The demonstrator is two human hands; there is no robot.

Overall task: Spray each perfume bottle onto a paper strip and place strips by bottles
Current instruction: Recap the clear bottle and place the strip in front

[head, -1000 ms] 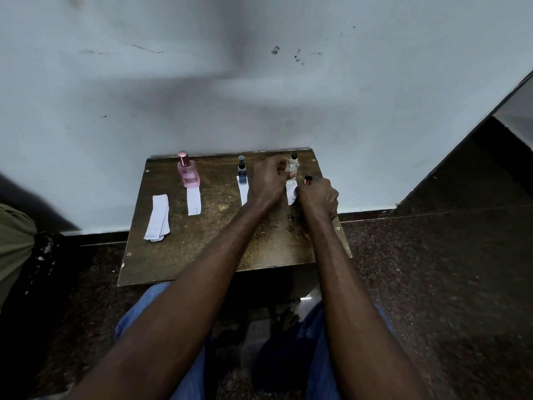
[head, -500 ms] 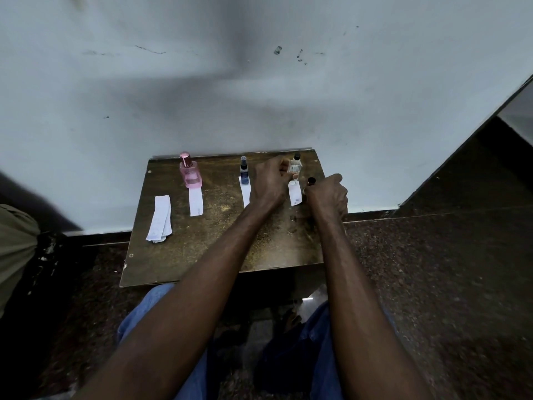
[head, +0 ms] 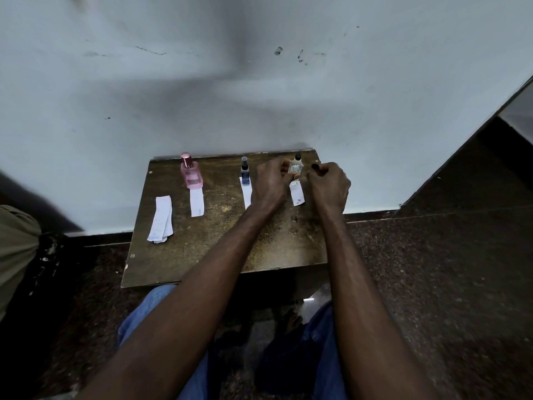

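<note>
Three perfume bottles stand along the back of the small brown table (head: 202,255): a pink bottle (head: 191,173), a slim blue bottle (head: 245,174) and a clear bottle (head: 296,165). A white paper strip lies in front of each: the pink bottle's strip (head: 197,202), the blue bottle's strip (head: 246,194) partly under my wrist, and the clear bottle's strip (head: 297,194). My left hand (head: 271,184) holds the clear bottle low down with curled fingers. Just right of that bottle, my right hand (head: 328,187) grips a small dark cap (head: 315,167).
A stack of spare white strips (head: 160,219) lies at the table's left side. The table stands against a pale wall (head: 259,96). Dark floor (head: 432,284) surrounds it, my knees in blue trousers are below, and a khaki cloth (head: 14,241) is at the far left.
My right hand has moved back and up with the cap, level with the clear bottle. My left hand has shifted slightly back onto the bottle. The third strip now lies uncovered between my hands.
</note>
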